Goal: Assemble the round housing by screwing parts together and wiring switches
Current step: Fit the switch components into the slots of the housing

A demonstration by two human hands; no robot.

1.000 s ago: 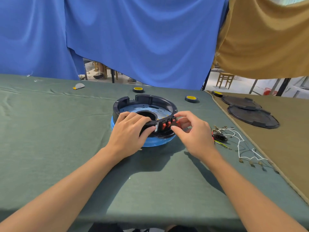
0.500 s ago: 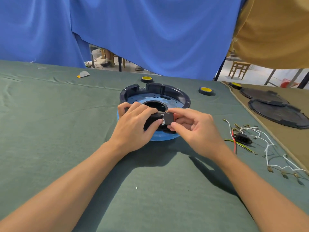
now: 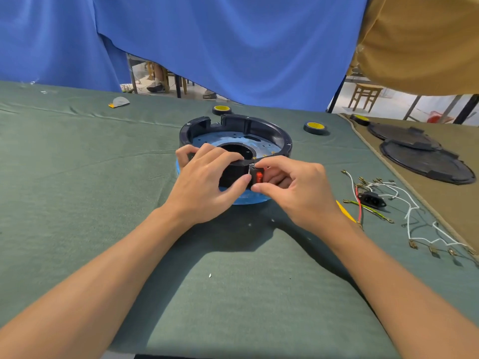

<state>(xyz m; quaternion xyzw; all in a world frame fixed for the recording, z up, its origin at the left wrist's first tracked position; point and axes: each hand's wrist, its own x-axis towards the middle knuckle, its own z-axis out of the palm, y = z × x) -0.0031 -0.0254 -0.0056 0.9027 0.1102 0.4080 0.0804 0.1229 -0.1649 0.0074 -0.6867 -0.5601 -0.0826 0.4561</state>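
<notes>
The round black housing [image 3: 269,130] sits on a blue disc in the middle of the green table, its open side up and a silver-blue plate inside. My left hand [image 3: 207,187] grips the housing's near rim, fingers over the top and thumb on the front wall. My right hand [image 3: 293,187] pinches a red rocker switch [image 3: 259,176] at the front wall, between index finger above and thumb below. Other switches in that wall are hidden behind my fingers.
Loose white, red and green-yellow wires [image 3: 399,200] with a black power socket [image 3: 372,199] lie to the right. Two black round lids [image 3: 425,161] rest on the brown cloth at far right. Yellow-topped black wheels [image 3: 314,127] stand behind the housing. A small grey piece [image 3: 119,101] lies far left.
My right hand has shifted left along the front wall and now pinches one red switch. My left hand keeps its grip on the rim. The camera has moved closer and leftward.
</notes>
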